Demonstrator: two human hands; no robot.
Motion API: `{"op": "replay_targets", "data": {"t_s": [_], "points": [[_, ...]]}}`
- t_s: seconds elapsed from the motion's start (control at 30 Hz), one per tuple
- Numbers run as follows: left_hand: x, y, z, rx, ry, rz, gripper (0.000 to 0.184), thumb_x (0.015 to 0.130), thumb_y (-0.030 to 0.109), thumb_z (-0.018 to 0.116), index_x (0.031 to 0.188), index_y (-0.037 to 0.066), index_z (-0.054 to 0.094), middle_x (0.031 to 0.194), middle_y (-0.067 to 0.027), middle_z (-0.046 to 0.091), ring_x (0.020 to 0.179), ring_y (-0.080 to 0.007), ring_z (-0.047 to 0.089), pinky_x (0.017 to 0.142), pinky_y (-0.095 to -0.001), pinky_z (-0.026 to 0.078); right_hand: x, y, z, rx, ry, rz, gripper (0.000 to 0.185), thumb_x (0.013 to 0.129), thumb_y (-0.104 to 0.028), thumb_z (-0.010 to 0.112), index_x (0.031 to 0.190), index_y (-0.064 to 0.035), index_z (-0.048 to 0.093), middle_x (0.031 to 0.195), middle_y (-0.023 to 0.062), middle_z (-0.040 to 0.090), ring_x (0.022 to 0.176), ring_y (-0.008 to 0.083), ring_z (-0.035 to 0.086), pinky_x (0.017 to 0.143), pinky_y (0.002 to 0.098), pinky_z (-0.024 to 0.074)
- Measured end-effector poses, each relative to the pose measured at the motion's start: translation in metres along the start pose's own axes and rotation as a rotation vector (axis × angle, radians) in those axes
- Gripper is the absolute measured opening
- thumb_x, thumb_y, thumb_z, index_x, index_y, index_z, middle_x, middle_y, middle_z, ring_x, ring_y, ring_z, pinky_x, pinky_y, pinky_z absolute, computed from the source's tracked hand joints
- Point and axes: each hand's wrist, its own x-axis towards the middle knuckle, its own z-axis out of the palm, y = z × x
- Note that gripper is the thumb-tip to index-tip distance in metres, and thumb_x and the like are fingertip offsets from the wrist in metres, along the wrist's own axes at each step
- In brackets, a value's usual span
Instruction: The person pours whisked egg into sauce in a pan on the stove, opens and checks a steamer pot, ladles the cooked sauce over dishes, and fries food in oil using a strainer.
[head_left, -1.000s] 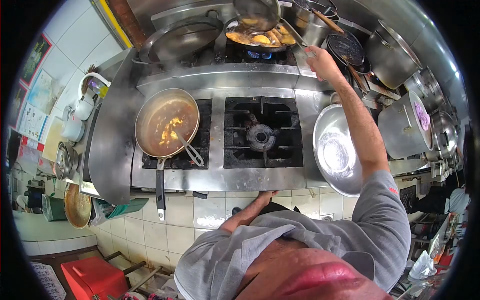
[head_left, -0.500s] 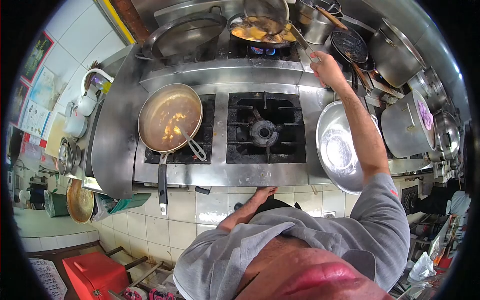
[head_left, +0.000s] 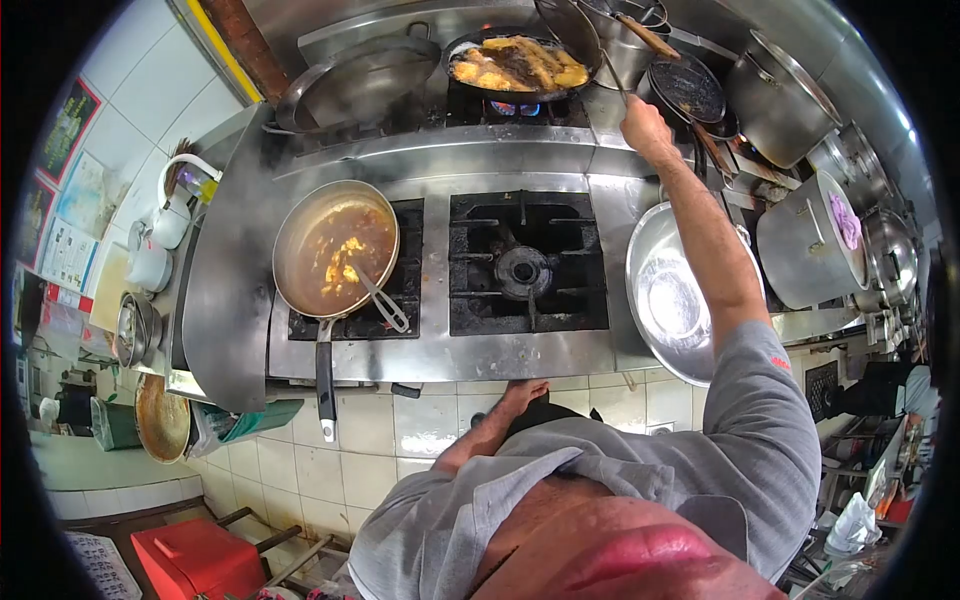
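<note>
My right hand (head_left: 648, 130) is closed around the long handle of a round skimmer (head_left: 570, 28), which is tilted up at the right edge of a dark frying pan (head_left: 455, 88). Golden pieces of food (head_left: 545, 65) fry in oil there, over a blue flame (head_left: 515, 108). Down by the stove's front edge is my left hand (head_left: 524, 392), its fingers partly hidden, so its grip is unclear. On the front left burner sits a saucepan (head_left: 287, 240) of brown sauce with yellowish bits, a slotted utensil (head_left: 385, 305) leaning in it.
A wide metal bowl (head_left: 648, 300) lies under my right forearm. A large wok (head_left: 350, 85) stands back left. Tall pots (head_left: 805, 250) and dark pans (head_left: 690, 85) crowd the right. The saucepan's black handle (head_left: 325, 380) juts past the front edge.
The skimmer has moved off the frying food, up and to the right, and tilted, uncovering more golden pieces. My left hand has stayed about where it was.
</note>
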Motion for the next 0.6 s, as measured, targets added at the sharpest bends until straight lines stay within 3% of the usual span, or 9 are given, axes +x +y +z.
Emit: {"op": "replay_targets", "data": {"t_s": [0.07,0.1,0.23,0.3,0.33,0.4,0.43,0.5,0.6], "points": [[0.000,0.001,0.000,0.032,0.028,-0.005,0.024,0.077,0.011,0.061,0.099,0.004,0.055,0.092,-0.0070,0.058,0.086,-0.0189,0.058,0.077,-0.0310,0.048,0.007,-0.001,0.004,0.362,-0.214,0.129,0.019,0.075,-0.005,0.045,0.090,0.0040,0.053,0.078,0.0234,0.060,0.065,0.0321,0.063,0.056,0.0394,0.0498],[0.001,0.003,0.000,0.033,0.029,-0.003,0.024,0.077,0.011,0.061,0.099,0.004,0.055,0.092,-0.0070,0.058,0.086,-0.0189,0.058,0.077,-0.0310,0.048,0.007,0.000,0.007,0.434,-0.164,0.117,0.016,0.074,-0.004,0.044,0.084,0.0067,0.052,0.069,0.0224,0.059,0.049,0.0292,0.059,0.044,0.0360,0.0472],[-0.001,0.010,0.004,0.006,0.067,-0.058,0.021,0.077,0.010,0.062,0.096,0.004,0.055,0.090,-0.0067,0.059,0.084,-0.0181,0.058,0.075,-0.0306,0.048,0.023,0.010,0.024,0.634,-0.284,0.201,0.017,0.074,-0.004,0.044,0.085,0.0064,0.052,0.069,0.0210,0.059,0.046,0.0277,0.058,0.042,0.0356,0.0457],[-0.002,0.010,0.002,-0.002,0.060,-0.070,0.021,0.076,0.010,0.062,0.095,0.005,0.055,0.090,-0.0066,0.059,0.084,-0.0179,0.058,0.075,-0.0304,0.048,0.019,0.013,0.018,0.484,-0.240,0.149,0.019,0.075,-0.006,0.047,0.090,0.0036,0.052,0.078,0.0214,0.060,0.061,0.0306,0.062,0.053,0.0390,0.0492],[-0.001,0.010,0.001,-0.003,0.081,-0.091,0.021,0.077,0.010,0.062,0.095,0.004,0.055,0.090,-0.0067,0.059,0.083,-0.0180,0.058,0.075,-0.0301,0.048,0.016,0.011,0.014,0.484,-0.240,0.149,0.019,0.075,-0.006,0.047,0.090,0.0036,0.052,0.078,0.0214,0.060,0.061,0.0306,0.062,0.053,0.0390,0.0492],[-0.002,0.011,-0.003,-0.003,0.106,-0.113,0.021,0.077,0.010,0.062,0.096,0.004,0.055,0.090,-0.0068,0.059,0.083,-0.0181,0.059,0.074,-0.0298,0.049,0.008,0.004,0.009,0.083,0.024,0.003,0.025,0.075,-0.010,0.051,0.098,-0.0003,0.052,0.091,0.0216,0.060,0.084,0.0342,0.060,0.070,0.0434,0.0481],[-0.004,0.012,-0.005,0.005,0.114,-0.113,0.020,0.077,0.010,0.062,0.095,0.004,0.055,0.089,-0.0067,0.059,0.082,-0.0184,0.059,0.073,-0.0292,0.049,0.006,0.000,0.002,0.084,0.022,0.004,0.025,0.075,-0.010,0.051,0.098,-0.0003,0.052,0.091,0.0216,0.060,0.084,0.0342,0.060,0.070,0.0434,0.0481],[-0.008,0.015,-0.006,0.012,0.123,-0.112,0.019,0.077,0.011,0.062,0.094,0.005,0.056,0.089,-0.0067,0.059,0.081,-0.0187,0.059,0.071,-0.0286,0.049,0.002,-0.007,-0.016,0.077,-0.077,0.093,0.030,0.076,-0.012,0.053,0.104,-0.0032,0.050,0.101,0.0219,0.057,0.100,0.0363,0.053,0.082,0.0458,0.0429],[-0.020,0.022,-0.007,-0.006,0.190,-0.119,0.017,0.077,0.011,0.062,0.092,0.005,0.057,0.087,-0.0063,0.060,0.078,-0.0193,0.060,0.068,-0.0274,0.050,-0.006,-0.006,-0.024,0.099,-0.078,0.122,0.030,0.076,-0.011,0.052,0.105,-0.0030,0.050,0.100,0.0221,0.057,0.097,0.0365,0.055,0.081,0.0452,0.0440]]}}
